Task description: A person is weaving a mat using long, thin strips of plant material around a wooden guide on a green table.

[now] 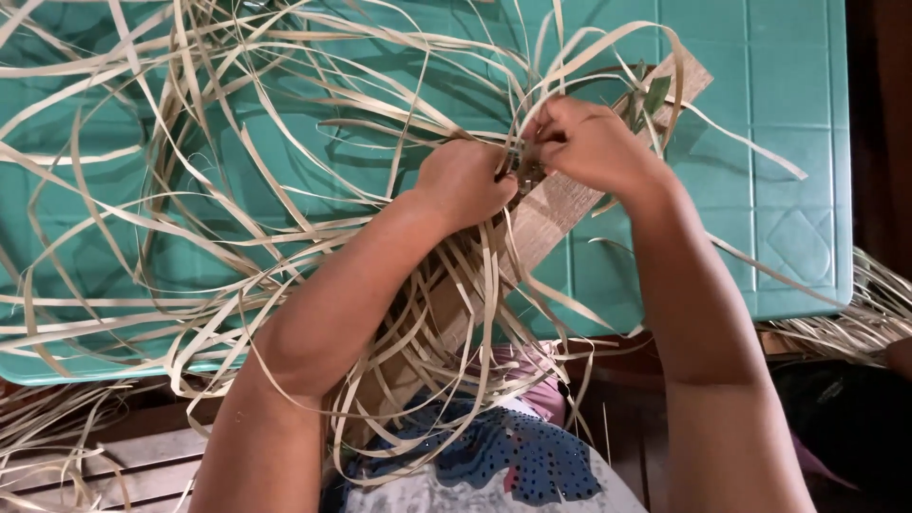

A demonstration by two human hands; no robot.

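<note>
My left hand (pixel 465 180) and my right hand (pixel 589 142) meet over a long wooden plank (pixel 556 214) that slants from my lap up to the top right. Both hands pinch pale straw-coloured leaf strips (pixel 285 228) where they cross the plank. A small dark metal piece sits between my fingers, mostly hidden. Long loose strips fan out to the left and down over my forearms. A green leaf bit (pixel 655 93) lies near the plank's far end.
A teal plastic table (pixel 779 142) lies under the work. More strips are piled on the floor at right (pixel 874 313) and at lower left (pixel 47 427). Wooden floor boards show below. My patterned clothing is at the bottom centre.
</note>
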